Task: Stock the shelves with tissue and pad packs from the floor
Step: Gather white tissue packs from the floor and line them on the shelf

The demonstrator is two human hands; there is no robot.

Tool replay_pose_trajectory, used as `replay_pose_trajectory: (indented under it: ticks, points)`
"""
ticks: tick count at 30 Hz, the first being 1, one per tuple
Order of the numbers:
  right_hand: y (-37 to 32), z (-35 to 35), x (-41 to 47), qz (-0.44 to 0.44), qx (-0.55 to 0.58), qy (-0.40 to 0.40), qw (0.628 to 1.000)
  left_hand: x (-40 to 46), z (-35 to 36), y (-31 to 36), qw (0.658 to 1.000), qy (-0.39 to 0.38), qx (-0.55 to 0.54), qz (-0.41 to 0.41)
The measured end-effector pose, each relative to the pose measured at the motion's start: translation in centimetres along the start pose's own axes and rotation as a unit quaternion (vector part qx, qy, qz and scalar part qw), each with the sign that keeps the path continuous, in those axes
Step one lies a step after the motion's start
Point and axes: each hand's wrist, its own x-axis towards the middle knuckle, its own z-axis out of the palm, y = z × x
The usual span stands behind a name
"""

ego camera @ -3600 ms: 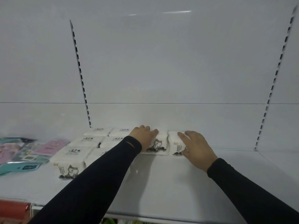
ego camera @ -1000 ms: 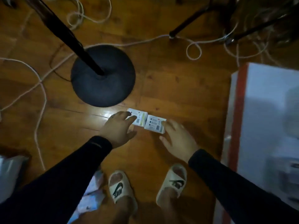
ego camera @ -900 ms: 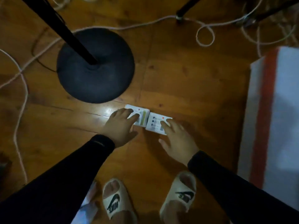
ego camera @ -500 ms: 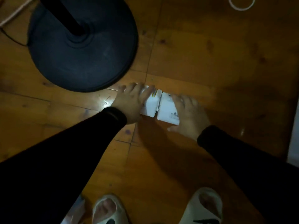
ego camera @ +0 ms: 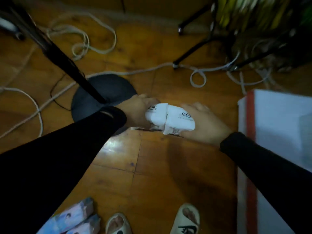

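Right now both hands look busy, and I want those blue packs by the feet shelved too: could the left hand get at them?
Probably not yet: the left hand grips a white tissue pack; otherwise the blue packs lie unobstructed.

The wooden floor [ego camera: 152, 174] carries a round black stand base [ego camera: 104, 92], looping white cables [ego camera: 94, 39], thin black tripod legs [ego camera: 194, 51], two bluish packs [ego camera: 76, 218] near the sandalled feet [ego camera: 185, 218], and a white shelf base [ego camera: 270, 149] at right
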Motion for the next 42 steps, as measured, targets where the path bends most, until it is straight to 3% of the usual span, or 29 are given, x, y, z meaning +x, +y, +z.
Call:
replay_pose_trajectory:
  ticks: [9,13,17,20,25,31,36,42]
  points:
    - [-15.6,-37.0,-17.7,-0.058,-0.096,0.162,0.980,-18.1,-34.3,21.7,0.989,0.089,0.044,0.107]
    - [-21.8,-47.7,-29.3,-0.038,-0.143,0.257,0.955,-27.0,-44.5,32.3,0.971,0.121,0.072,0.193]
    - [-27.3,-53.4,-43.7,0.027,-0.190,0.346,0.918,-35.8,-49.7,42.7,0.935,0.147,0.123,0.299]
    - [-30.9,-54.4,-55.4,0.101,-0.213,0.418,0.877,-41.8,-50.4,50.5,0.889,0.167,0.152,0.398]
    - [-35.1,-52.0,-72.8,0.235,-0.239,0.469,0.817,-50.0,-47.5,62.9,0.794,0.148,0.217,0.548]
    - [-40.2,-44.0,-90.3,0.402,-0.228,0.497,0.735,-59.7,-38.8,74.9,0.689,0.091,0.235,0.680]
    - [-43.9,-35.9,-101.4,0.488,-0.204,0.512,0.677,-68.3,-30.0,81.4,0.609,0.046,0.244,0.753]
    - [-44.9,-28.9,-111.5,0.548,-0.174,0.504,0.644,-75.2,-20.0,87.5,0.568,0.007,0.251,0.784]
